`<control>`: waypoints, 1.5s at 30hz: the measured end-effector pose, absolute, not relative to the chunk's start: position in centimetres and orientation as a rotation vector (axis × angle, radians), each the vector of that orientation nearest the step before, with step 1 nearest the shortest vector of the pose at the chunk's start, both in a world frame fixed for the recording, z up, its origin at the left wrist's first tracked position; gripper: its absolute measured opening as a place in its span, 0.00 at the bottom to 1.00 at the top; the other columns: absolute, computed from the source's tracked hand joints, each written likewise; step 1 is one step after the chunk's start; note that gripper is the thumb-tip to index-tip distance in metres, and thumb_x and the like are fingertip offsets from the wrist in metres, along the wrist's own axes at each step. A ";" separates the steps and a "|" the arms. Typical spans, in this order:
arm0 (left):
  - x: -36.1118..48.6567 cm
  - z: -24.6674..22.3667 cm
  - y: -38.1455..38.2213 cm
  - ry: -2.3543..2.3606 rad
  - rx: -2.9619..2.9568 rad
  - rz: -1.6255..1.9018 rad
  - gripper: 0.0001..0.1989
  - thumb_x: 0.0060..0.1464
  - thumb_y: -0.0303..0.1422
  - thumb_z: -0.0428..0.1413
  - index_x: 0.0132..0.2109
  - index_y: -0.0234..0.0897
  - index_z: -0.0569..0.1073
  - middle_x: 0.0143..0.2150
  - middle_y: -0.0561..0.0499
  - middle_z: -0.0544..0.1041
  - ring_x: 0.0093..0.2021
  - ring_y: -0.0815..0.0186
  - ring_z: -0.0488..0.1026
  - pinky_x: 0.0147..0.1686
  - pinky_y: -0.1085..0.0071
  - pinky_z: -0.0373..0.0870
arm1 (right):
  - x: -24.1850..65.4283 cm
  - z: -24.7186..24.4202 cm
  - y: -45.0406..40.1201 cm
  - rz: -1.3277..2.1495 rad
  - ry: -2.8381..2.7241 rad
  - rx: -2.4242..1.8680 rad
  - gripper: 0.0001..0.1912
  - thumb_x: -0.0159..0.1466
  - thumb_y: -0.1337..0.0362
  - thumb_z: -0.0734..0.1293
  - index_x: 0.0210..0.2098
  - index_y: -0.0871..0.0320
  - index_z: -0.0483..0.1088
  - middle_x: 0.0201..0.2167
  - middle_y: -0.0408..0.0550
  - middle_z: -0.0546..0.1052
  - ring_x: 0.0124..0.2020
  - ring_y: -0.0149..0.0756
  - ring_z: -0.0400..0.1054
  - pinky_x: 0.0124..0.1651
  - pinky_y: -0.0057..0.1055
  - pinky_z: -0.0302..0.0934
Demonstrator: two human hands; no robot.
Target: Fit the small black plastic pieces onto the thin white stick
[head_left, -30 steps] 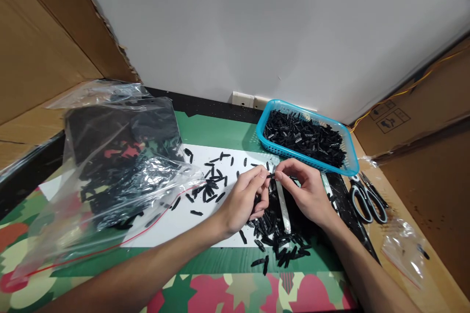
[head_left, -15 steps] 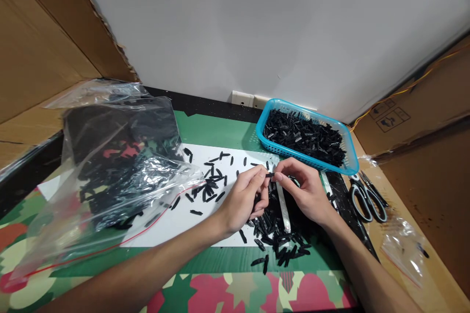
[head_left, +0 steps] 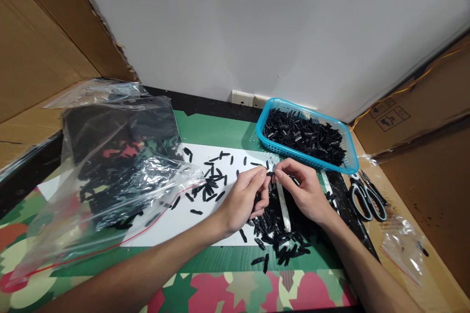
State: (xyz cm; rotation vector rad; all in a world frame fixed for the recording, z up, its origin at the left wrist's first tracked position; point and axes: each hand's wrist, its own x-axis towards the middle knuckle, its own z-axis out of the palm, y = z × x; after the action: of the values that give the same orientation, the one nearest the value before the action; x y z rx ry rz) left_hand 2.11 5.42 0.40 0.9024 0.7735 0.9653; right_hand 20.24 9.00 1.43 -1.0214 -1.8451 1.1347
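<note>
Between the fingertips of my left hand (head_left: 244, 200) and my right hand (head_left: 306, 190) is a small black piece (head_left: 270, 174), pinched from both sides. The curled lower fingers of my left hand partly hide something dark in the palm. Below the hands lies a heap of black pieces (head_left: 268, 227), with a whitish strip (head_left: 283, 208) across it. More black pieces are scattered on a white sheet (head_left: 165, 234) to the left. Behind my right hand stands a blue basket (head_left: 261, 129) filled with similar black pieces.
A large clear zip bag (head_left: 121, 171) with black pieces lies at the left. Scissors (head_left: 367, 200) and a small clear bag (head_left: 404, 249) lie at the right on cardboard. Cardboard walls (head_left: 47, 24) flank both sides, and a white wall (head_left: 257, 24) rises behind.
</note>
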 end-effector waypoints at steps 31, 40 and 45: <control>2.0 0.8 5.3 0.828 0.859 0.979 0.20 0.69 0.54 0.44 0.47 0.42 0.64 0.17 0.62 0.62 0.15 0.73 0.52 0.14 0.80 0.52 | 19.3 1.5 8.4 0.496 -2.082 -0.800 0.09 0.71 0.70 0.67 0.47 0.53 0.76 0.41 0.50 0.80 0.43 0.43 0.72 0.46 0.42 0.66; 2.0 0.4 5.3 0.798 0.843 0.979 0.26 0.68 0.59 0.40 0.56 0.44 0.63 0.18 0.62 0.60 0.16 0.72 0.54 0.14 0.81 0.53 | 18.8 2.0 7.8 0.776 -2.136 -0.752 0.06 0.70 0.67 0.70 0.43 0.52 0.80 0.40 0.48 0.79 0.43 0.41 0.70 0.48 0.41 0.64; 1.9 0.5 5.2 0.764 0.885 0.955 0.26 0.68 0.58 0.42 0.59 0.46 0.62 0.23 0.62 0.60 0.17 0.73 0.56 0.15 0.81 0.54 | 18.6 2.0 7.9 0.879 -2.071 -0.798 0.05 0.70 0.66 0.71 0.45 0.53 0.76 0.41 0.47 0.81 0.46 0.43 0.71 0.52 0.42 0.63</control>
State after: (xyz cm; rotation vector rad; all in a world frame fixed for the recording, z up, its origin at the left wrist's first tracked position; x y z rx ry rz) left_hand 1.94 5.21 0.47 0.8853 0.7637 0.9549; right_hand 18.58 7.89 2.00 -0.7981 -2.0712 0.8792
